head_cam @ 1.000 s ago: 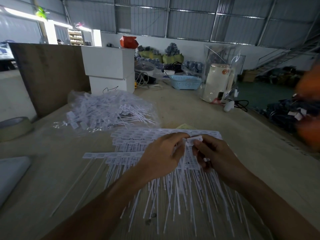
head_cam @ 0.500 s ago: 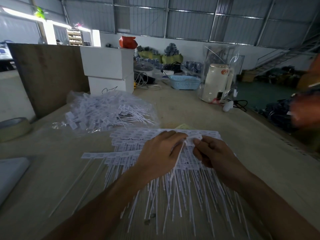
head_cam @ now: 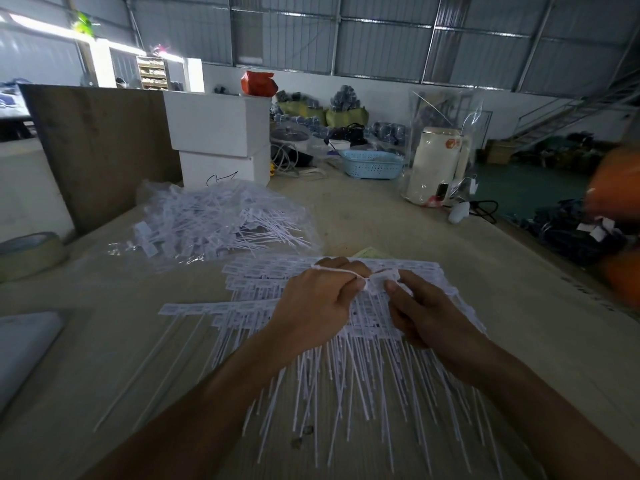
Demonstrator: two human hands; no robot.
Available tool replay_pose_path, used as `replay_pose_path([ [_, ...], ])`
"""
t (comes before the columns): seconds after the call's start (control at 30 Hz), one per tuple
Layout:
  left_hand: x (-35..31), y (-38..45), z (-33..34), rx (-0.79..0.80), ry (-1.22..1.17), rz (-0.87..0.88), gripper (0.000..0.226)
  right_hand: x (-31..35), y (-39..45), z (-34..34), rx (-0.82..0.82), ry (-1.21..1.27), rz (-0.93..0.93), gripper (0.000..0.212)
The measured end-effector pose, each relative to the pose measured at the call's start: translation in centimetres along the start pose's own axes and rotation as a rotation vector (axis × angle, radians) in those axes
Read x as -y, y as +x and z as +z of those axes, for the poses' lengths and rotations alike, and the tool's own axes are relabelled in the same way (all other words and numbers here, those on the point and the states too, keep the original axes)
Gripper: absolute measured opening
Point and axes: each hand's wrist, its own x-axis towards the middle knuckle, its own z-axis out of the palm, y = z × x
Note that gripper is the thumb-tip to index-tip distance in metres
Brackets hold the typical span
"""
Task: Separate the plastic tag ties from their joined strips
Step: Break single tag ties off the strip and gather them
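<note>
Two hands, left hand [head_cam: 313, 308] and right hand [head_cam: 427, 315], on tag tie [head_cam: 379, 284], tail leftward.

Strips [head_cam: 346, 306] at table [head_cam: 485, 271] centre; loose ties [head_cam: 221, 220] at 11 o'clock; boxes [head_cam: 221, 140] behind them; basket [head_cam: 372, 162] at 12; tape [head_cam: 29, 251] at 9.

So there's a big fanned stack of white plastic tag ties in joined strips [head_cam: 311, 344] lying flat mid-table, label heads toward 12 o'clock, thin tails splaying to 6. One white tie [head_cam: 375, 284] is lifted just above the stack, its tail looping off toward 9. A heap of loose white separated ties [head_cam: 221, 220] on clear plastic sits at 10 o'clock.
</note>
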Motion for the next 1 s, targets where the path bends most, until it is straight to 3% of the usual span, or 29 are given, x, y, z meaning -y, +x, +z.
replay_pose_path([
  [0.17, 0.1, 0.2, -0.1, 0.034, -0.029, -0.021, 0.032, -0.1, 0.1, -0.5, -0.018, 0.047, 0.082, 0.041],
  [0.3, -0.4, 0.0, -0.6, -0.019, -0.014, 0.008, 0.025, -0.1, -0.1, -0.5, 0.072, 0.027, 0.072, 0.044],
  [0.5, -0.3, -0.1, -1.3, 0.140, 0.344, 0.139, 0.039, 0.2, -0.4, -0.1, 0.155, -0.037, 0.046, 0.040],
  [0.6, -0.3, -0.1, -1.2, 0.095, 0.216, 0.065, 0.028, 0.3, -0.3, -0.1, 0.144, 0.048, 0.086, 0.043],
  [0.73, -0.1, 0.2, -0.9, 0.024, 0.049, -0.003, 0.031, 0.5, -0.1, 0.0, 0.070, 0.208, 0.162, 0.033],
  [0.87, -0.4, 0.2, -0.5, 0.018, -0.009, 0.021, 0.031, 0.5, 0.3, -0.6, -0.051, 0.419, 0.195, 0.027],
  [1.0, -0.7, 0.2, -0.5, 0.002, -0.067, 0.039, 0.031, 0.8, 0.5, -1.2, -0.042, 0.591, 0.183, 0.029],
])
